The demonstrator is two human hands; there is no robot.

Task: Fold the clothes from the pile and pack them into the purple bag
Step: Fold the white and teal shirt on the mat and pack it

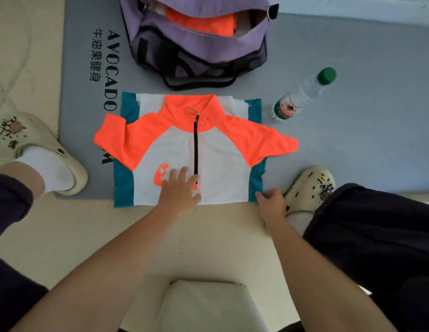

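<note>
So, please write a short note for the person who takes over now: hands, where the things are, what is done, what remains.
Left hand: flat, pressing the jersey near its zipper.
Right hand: pinching the jersey's lower right corner.
Jersey lies face up on the grey mat, sleeves spread, over another similar garment.
Purple bag stands open behind it, with an orange garment inside.
Done: at least one piece packed.
Left: fold this jersey and the one beneath, then pack both.

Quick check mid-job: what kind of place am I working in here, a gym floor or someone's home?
Most likely a gym or fitness studio floor, though a home workout corner can't be ruled out. The jersey lies on a grey exercise mat printed with AVOCADO lettering, beside a purple bag and a water bottle.
</note>
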